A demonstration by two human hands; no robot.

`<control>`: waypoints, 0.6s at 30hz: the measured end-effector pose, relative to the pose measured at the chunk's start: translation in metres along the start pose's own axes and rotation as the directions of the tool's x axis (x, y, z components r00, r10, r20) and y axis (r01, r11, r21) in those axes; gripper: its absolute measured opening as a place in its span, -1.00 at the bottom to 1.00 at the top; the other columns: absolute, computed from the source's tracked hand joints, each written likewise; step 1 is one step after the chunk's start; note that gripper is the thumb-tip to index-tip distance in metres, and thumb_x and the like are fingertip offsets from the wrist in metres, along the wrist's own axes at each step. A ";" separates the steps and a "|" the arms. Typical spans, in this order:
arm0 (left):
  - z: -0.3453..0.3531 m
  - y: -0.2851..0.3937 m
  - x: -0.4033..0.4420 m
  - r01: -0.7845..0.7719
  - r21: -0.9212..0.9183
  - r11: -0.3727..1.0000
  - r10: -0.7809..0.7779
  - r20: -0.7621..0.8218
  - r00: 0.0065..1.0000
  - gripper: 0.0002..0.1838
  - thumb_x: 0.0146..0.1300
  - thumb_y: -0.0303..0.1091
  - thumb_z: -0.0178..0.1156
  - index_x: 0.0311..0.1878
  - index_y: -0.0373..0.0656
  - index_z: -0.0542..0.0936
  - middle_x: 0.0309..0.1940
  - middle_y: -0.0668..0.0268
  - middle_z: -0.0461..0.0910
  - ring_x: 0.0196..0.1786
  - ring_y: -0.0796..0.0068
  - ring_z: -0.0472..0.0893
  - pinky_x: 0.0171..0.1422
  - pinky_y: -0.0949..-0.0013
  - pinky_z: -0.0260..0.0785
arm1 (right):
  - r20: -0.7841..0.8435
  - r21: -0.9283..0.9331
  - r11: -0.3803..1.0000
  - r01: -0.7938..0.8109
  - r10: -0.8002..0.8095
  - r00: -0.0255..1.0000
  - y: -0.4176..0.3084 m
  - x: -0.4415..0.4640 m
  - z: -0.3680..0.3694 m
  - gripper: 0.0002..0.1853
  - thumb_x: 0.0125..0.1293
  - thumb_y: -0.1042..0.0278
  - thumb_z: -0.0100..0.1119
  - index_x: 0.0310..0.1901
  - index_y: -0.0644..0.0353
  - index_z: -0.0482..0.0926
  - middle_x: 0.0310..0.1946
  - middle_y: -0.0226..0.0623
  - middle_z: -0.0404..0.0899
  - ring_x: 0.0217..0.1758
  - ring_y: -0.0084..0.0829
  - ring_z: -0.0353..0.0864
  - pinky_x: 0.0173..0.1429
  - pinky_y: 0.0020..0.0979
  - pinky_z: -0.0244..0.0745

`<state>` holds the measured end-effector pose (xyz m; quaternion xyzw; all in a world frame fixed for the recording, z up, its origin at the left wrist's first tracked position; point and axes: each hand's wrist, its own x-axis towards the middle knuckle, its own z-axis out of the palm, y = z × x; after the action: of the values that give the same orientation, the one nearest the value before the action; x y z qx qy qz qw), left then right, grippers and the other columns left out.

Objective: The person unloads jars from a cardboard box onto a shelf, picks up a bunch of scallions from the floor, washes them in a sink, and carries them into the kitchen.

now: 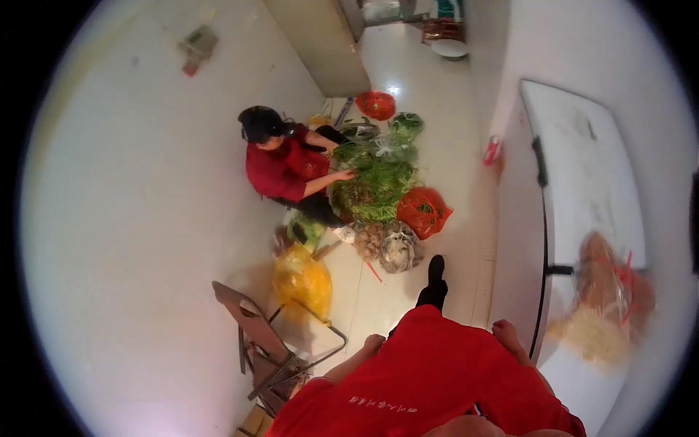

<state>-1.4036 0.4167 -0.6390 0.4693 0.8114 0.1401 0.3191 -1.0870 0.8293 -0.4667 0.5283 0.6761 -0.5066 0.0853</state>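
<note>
My left hand (373, 343) hangs beside the red shirt (444, 357) I wear, its fingers curled in and nothing visible in it. On the other side, my right hand (504, 332) is loosely closed near the white chest freezer (513, 291), apart from it, with no object showing. Ahead of my foot, a clear bag of pale mushroom-like food (401, 247) and a red bag with green vegetables (424, 212) rest on the floor. Beyond them spreads a heap of leafy greens (375, 182).
A person in dark red (280, 164) sits left of the greens, both hands at them. A yellow plastic bag (302, 280) and a brown folding chair (255, 328) stand on my left. Bagged food (601, 291) lies on the freezer. Another red bag (376, 105) sits farther off.
</note>
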 end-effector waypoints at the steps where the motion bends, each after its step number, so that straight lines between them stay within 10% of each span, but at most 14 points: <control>1: 0.001 -0.002 0.016 0.024 0.037 0.999 -0.026 0.037 0.999 -0.88 0.10 -0.25 0.23 -0.44 -0.05 0.65 -0.40 0.11 0.67 -0.23 -0.02 0.67 -0.19 -0.06 0.47 | 0.041 -0.061 0.996 0.063 -0.061 0.997 -0.001 0.027 0.000 -0.68 0.32 0.35 0.23 0.00 0.41 0.64 -0.19 -0.05 0.72 -0.22 -0.31 0.70 -0.10 -0.26 0.62; 4: -0.011 -0.018 0.081 -0.229 -0.045 0.972 0.210 -0.264 0.942 -0.85 0.08 -0.21 0.27 -0.50 -0.04 0.63 -0.42 0.10 0.66 -0.25 -0.01 0.67 -0.22 -0.03 0.46 | 0.103 -0.091 0.988 0.128 -0.118 0.988 0.027 0.135 0.009 -0.66 0.34 0.28 0.25 0.02 0.37 0.64 -0.12 -0.08 0.73 -0.09 -0.24 0.71 0.06 -0.23 0.59; 5: -0.027 -0.006 0.107 0.183 -0.112 0.977 -0.180 0.042 0.983 -0.83 0.02 -0.20 0.31 -0.53 -0.06 0.63 -0.42 0.08 0.65 -0.24 -0.01 0.67 -0.21 -0.01 0.47 | 0.116 -0.087 0.981 0.174 -0.163 0.980 0.032 0.162 0.009 -0.65 0.34 0.26 0.25 0.03 0.36 0.64 -0.09 -0.08 0.73 -0.06 -0.23 0.70 0.09 -0.22 0.59; 7: -0.060 -0.004 0.162 0.176 0.090 0.980 -0.188 0.150 0.971 -0.84 0.00 -0.23 0.31 -0.53 -0.08 0.62 -0.44 0.06 0.64 -0.28 -0.02 0.66 -0.22 0.00 0.48 | 0.159 -0.092 0.984 0.152 -0.136 0.978 -0.013 0.182 -0.017 -0.64 0.35 0.24 0.25 0.03 0.35 0.65 -0.07 -0.08 0.73 -0.02 -0.22 0.70 0.12 -0.22 0.58; 10: -0.115 -0.018 0.253 0.064 -0.111 0.992 -0.081 -0.153 0.985 -0.90 0.07 -0.31 0.26 -0.42 -0.11 0.63 -0.38 0.10 0.66 -0.32 0.05 0.65 -0.26 0.08 0.51 | 0.166 -0.144 0.985 0.090 -0.066 0.984 -0.119 0.227 -0.065 -0.67 0.37 0.28 0.22 0.04 0.36 0.64 -0.10 -0.07 0.72 -0.03 -0.26 0.69 0.09 -0.26 0.60; 11: -0.142 -0.014 0.285 0.224 -0.469 0.854 -0.280 -0.053 0.958 -0.90 0.13 -0.32 0.24 -0.37 -0.12 0.63 -0.38 0.13 0.66 -0.34 0.14 0.65 -0.28 0.15 0.52 | 0.114 -0.038 0.999 0.038 -0.034 0.993 -0.150 0.239 -0.081 -0.65 0.35 0.27 0.24 0.04 0.35 0.64 -0.11 -0.08 0.72 -0.06 -0.28 0.70 0.06 -0.27 0.60; 13: -0.204 0.008 0.338 0.340 -0.939 0.059 -0.561 0.250 0.789 -0.89 0.26 -0.35 0.19 -0.26 -0.16 0.61 -0.39 0.20 0.66 -0.38 0.31 0.66 -0.32 0.29 0.53 | 0.023 0.191 0.980 -0.056 0.053 0.998 -0.228 0.240 -0.109 -0.62 0.29 0.26 0.27 0.05 0.34 0.64 -0.14 -0.09 0.73 -0.11 -0.31 0.73 0.00 -0.29 0.61; 18: -0.337 0.052 0.437 0.178 -0.982 -0.061 -0.670 0.172 0.722 -0.84 0.33 -0.36 0.16 -0.18 -0.25 0.60 -0.42 0.25 0.60 -0.44 0.43 0.61 -0.36 0.42 0.52 | 0.103 -0.047 0.997 -0.064 0.068 0.992 -0.303 0.316 -0.155 -0.65 0.35 0.32 0.19 0.05 0.40 0.62 -0.15 -0.06 0.72 -0.20 -0.33 0.72 -0.09 -0.31 0.61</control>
<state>-1.7427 0.8399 -0.5254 -0.1868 0.6540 0.6082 0.4093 -1.3993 1.1697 -0.4194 0.5210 0.6638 -0.5156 0.1489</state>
